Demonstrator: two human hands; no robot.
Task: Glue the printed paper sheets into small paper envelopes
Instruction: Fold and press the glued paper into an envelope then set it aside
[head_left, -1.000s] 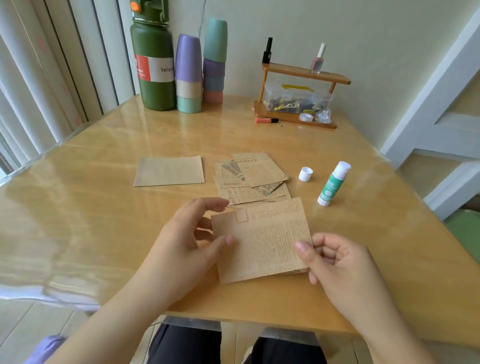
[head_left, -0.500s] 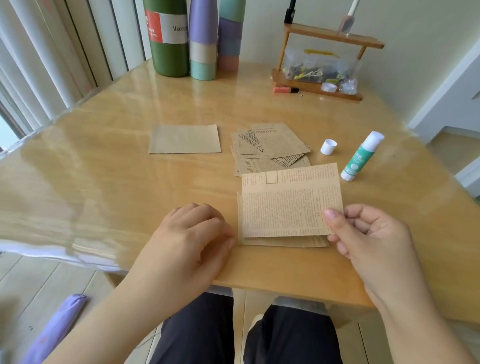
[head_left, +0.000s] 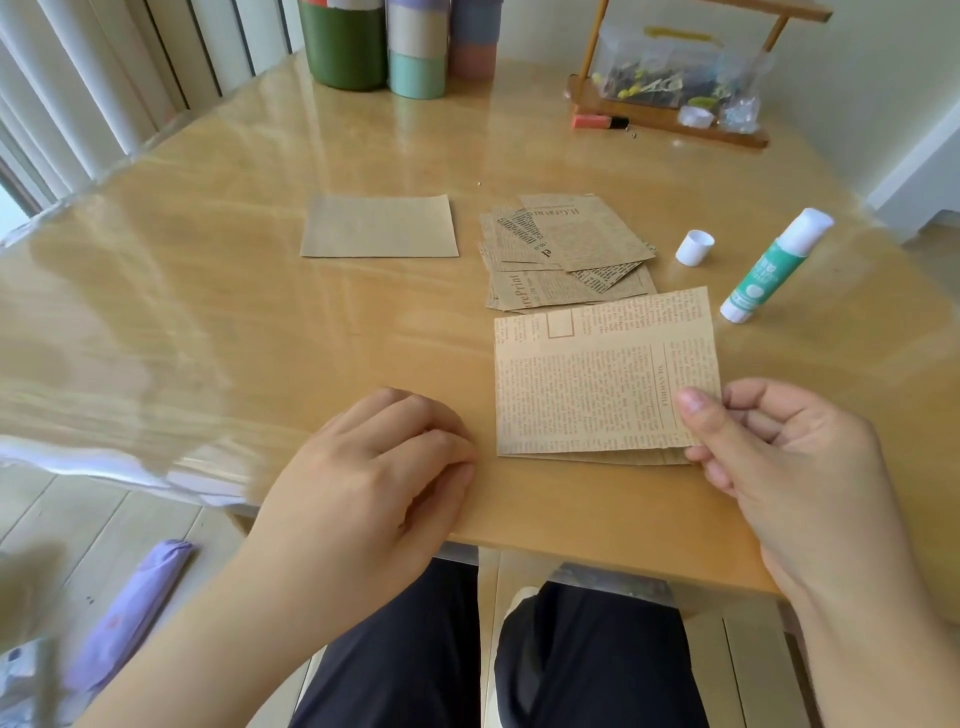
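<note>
A tan printed sheet (head_left: 597, 379), folded with its lower layers fanning out at the bottom edge, is held by its right edge just above the table (head_left: 208, 312). Behind it lies a loose pile of printed sheets (head_left: 566, 249). Left of the pile a plain brown envelope (head_left: 379, 226) lies flat. An uncapped green glue stick (head_left: 774, 265) lies to the right, its white cap (head_left: 694, 248) standing beside it.

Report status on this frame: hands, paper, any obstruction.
Right hand pinches folded printed sheet at its right edge. Left hand rests on table, holding nothing. Glue stick uncapped, cap beside it. Nothing in the way.
</note>
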